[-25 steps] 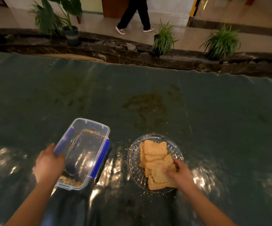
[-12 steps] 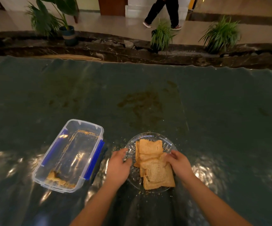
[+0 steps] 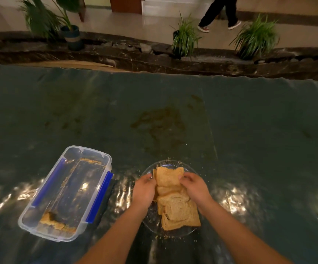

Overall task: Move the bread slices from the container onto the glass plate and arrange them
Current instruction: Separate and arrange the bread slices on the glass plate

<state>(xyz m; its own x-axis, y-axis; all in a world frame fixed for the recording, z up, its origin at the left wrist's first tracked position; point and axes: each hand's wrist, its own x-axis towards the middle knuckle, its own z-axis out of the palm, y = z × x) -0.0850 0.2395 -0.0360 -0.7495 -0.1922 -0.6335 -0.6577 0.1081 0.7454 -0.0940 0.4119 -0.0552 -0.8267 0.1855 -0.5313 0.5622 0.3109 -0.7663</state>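
Note:
Several bread slices (image 3: 177, 208) lie overlapping on the round glass plate (image 3: 150, 221) near the table's front edge. My left hand (image 3: 144, 190) grips the left edge of the far slice (image 3: 168, 177), and my right hand (image 3: 193, 185) pinches its right edge. That slice looks slightly lifted and bent between my fingers. The clear plastic container (image 3: 89, 155) with blue clips sits to the left of the plate. It holds only crumbs and a small broken bread piece (image 3: 51, 220) at its near end.
A dark green shiny cloth (image 3: 249, 140) covers the table, with a brown stain (image 3: 160, 122) behind the plate and crumbs around it. Beyond the far edge are a stone ledge, potted plants (image 3: 185, 37) and a person's legs (image 3: 219, 14) walking past.
My left hand left the container and came to the plate. Both hands moved from the near slices up to the far slice and now grip its two edges.

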